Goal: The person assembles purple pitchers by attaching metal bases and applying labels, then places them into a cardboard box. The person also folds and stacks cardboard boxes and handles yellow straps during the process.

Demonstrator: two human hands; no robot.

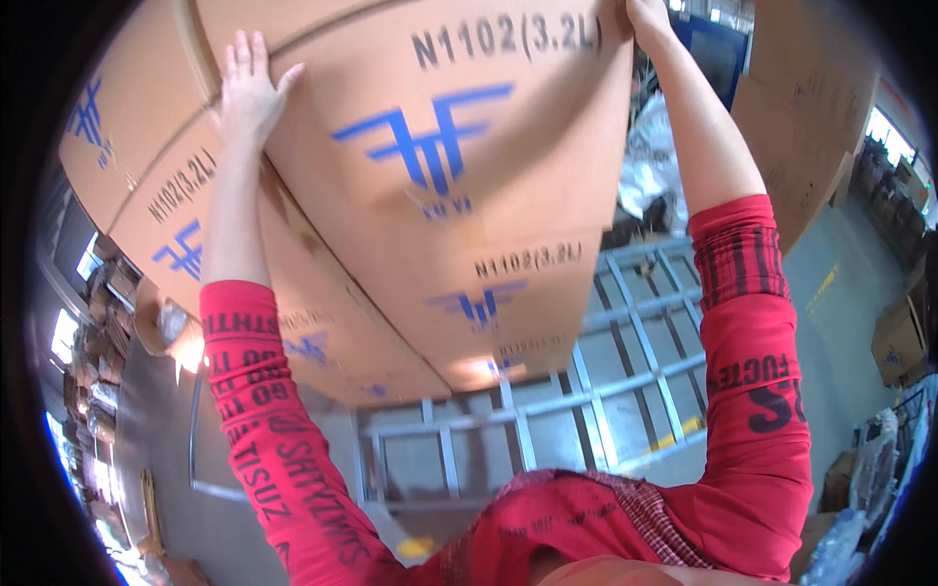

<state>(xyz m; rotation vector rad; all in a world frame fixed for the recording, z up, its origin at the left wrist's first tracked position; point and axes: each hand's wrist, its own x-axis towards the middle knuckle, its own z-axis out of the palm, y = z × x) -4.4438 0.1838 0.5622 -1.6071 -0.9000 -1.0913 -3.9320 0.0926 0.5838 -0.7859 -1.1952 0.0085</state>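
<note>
Large brown cardboard boxes stand stacked in front of me, with blue emblems and dark print on their sides. High up on the stack, the upper cardboard box [547, 117] reaches past the top of the picture. My left hand [249, 98] lies flat near its left edge, by the seam to a neighbouring cardboard box [127, 107], fingers stretched and thumb apart. At the box's upper right edge is my right hand [645, 20], partly cut off by the picture's top; its fingers are mostly hidden. Beneath it sits another cardboard box [547, 283] of the same kind.
A pale metal frame with crossbars [547, 405] lies low between me and the stack. More cardboard [801, 127] rises at the right, with a smaller box [899, 342] beyond the grey floor [831, 303]. Crumpled clear plastic [650, 156] shows behind my right forearm. Piled goods line the left side.
</note>
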